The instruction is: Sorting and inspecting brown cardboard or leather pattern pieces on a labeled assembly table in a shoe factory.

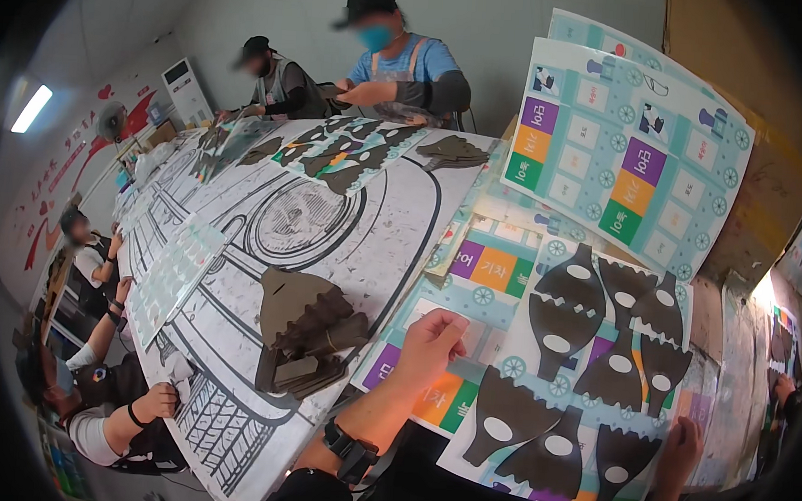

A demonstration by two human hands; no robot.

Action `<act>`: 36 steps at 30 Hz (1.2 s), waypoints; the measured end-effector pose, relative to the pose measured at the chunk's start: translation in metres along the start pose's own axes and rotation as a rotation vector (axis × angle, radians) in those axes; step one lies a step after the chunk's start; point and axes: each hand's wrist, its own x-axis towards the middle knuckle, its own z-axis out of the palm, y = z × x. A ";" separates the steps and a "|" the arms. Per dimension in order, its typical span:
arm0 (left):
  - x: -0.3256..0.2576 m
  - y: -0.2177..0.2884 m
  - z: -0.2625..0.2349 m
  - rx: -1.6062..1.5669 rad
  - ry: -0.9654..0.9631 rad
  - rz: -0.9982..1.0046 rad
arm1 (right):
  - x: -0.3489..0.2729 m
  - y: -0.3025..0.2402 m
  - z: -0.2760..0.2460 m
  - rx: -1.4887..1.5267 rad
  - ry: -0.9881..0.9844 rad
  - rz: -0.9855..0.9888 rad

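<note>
A printed sheet (514, 370) lies in front of me, bearing several dark brown pieces (567, 339), fan-shaped with scalloped ends and white ovals. My right hand (679, 454) is closed at the lower right edge of this sheet, its fingers partly hidden. My left hand (434, 345), below a black wristwatch (351, 451), hovers over or rests on other printed sheets (495, 270) left of it. The left thumb and fingers are bent together; anything between them is hidden. Further left is a loose pile of similar brown pieces (306, 323).
Printed sheets (637, 163) lean against a brown carton (771, 206) at the far right. The long table has a line-drawing cover (236, 283). More brown pieces (352, 148) lie farther up it. Several people, including one in a blue mask (401, 69), sit around the table.
</note>
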 end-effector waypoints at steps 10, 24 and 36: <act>-0.004 -0.001 0.000 -0.017 -0.011 -0.002 | -0.004 -0.004 -0.007 -0.011 0.003 -0.025; 0.023 -0.013 0.014 0.084 0.062 0.092 | 0.032 -0.010 0.017 0.056 -0.015 0.009; 0.014 -0.006 0.016 0.059 0.014 0.049 | 0.017 -0.011 -0.005 -0.010 0.005 -0.029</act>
